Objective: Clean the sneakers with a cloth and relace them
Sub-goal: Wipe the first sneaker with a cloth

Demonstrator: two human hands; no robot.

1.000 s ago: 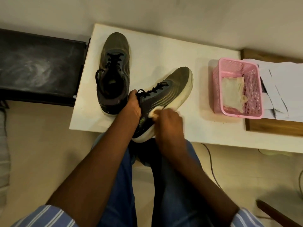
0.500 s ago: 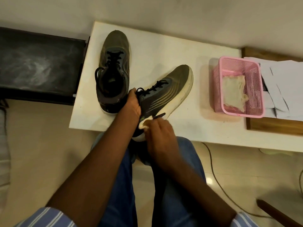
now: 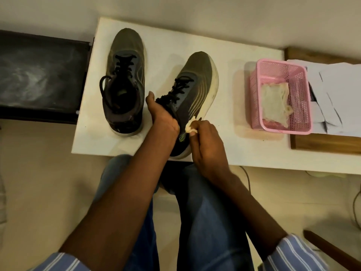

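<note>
Two dark olive sneakers with black laces are on a white table (image 3: 224,145). The left sneaker (image 3: 125,81) stands flat. The right sneaker (image 3: 197,89) is tipped onto its side, heel at the table's front edge. My left hand (image 3: 162,116) grips it at the collar by the tongue. My right hand (image 3: 207,141) is closed on a small pale cloth (image 3: 190,127) pressed against the sneaker's side near the white sole. Most of the cloth is hidden inside my fingers.
A pink mesh basket (image 3: 300,75) with another pale cloth (image 3: 275,104) in it sits at the table's right. Beyond it, white papers (image 3: 336,90) lie on a wooden board (image 3: 322,145). A black surface (image 3: 39,79) adjoins the table's left. A cable runs along the floor under the table.
My right hand slid the cloth back along the sneaker's side toward the heel, then slightly forward again. The tipped sneaker turned a little, toe swinging away. The left hand kept its grip.
</note>
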